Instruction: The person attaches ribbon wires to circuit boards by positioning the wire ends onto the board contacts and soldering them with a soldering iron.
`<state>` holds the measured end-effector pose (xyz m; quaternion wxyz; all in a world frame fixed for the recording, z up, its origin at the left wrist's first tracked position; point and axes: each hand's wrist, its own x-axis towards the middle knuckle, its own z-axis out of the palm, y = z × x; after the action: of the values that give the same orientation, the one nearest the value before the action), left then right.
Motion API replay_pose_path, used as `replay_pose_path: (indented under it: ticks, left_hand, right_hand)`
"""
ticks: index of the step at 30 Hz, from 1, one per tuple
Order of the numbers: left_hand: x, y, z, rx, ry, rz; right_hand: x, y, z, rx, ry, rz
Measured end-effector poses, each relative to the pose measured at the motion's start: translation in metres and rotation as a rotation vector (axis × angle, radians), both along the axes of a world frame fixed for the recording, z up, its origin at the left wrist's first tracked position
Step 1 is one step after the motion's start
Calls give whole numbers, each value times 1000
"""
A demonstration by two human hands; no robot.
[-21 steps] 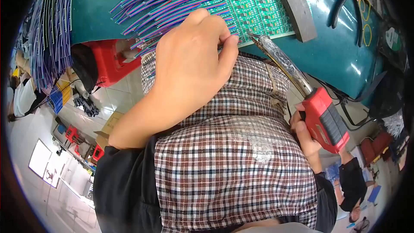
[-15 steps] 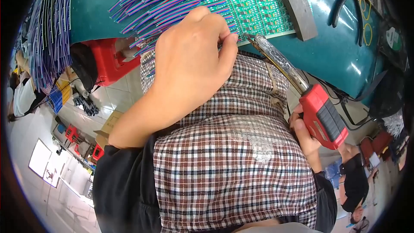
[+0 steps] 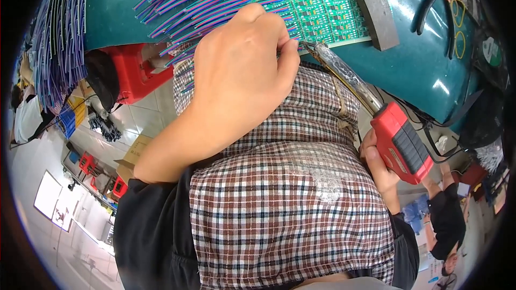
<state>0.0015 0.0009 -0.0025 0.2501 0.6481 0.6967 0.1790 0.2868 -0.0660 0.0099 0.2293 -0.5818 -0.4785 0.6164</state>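
A: As the head view shows it, the left hand [image 3: 242,70] lies knuckles-up at the near edge of the green circuit board [image 3: 322,5], fingers curled tightly in; thumb and forefinger pinch together at the board's edge. What they pinch is hidden under the hand, so it cannot be told.

B: And the right hand [image 3: 379,169]?

A: It is closed around the red handle of the soldering iron [image 3: 398,142], low and to the right of the left hand. The iron's metal shaft runs up and leftward from that grip, and its tip meets the board edge just beside the left thumb and forefinger.

B: What surrounds the left hand?

A: Beyond its knuckles, rows of multicoloured wires [image 3: 215,0] fan leftward off the board, which rests on a teal table [image 3: 424,59]. Further right of the hand a grey bar [image 3: 371,8] lies across the board. Well beyond that, pliers [image 3: 430,8] and a yellow wire loop [image 3: 457,27] lie on the table.

B: Below the hands?

A: A checked cloth [image 3: 290,198] covers the person's lap beneath both forearms. Left of the left hand, under the table edge, stands a red stool [image 3: 134,70]; a further bundle of wires [image 3: 56,37] hangs at far left.
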Motion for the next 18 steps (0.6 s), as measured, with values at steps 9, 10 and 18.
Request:
replay_pose_path:
  ticks: [9,10,18]
  left_hand:
    - [1,0,0,8,13,-6]
    - [1,0,0,5,17,-5]
    - [1,0,-1,16,38,-9]
  right_hand:
    - [-1,1,2,36,-55,63]
    - [0,2,1,46,-55,96]
    - [2,5,0,79,-26,158]
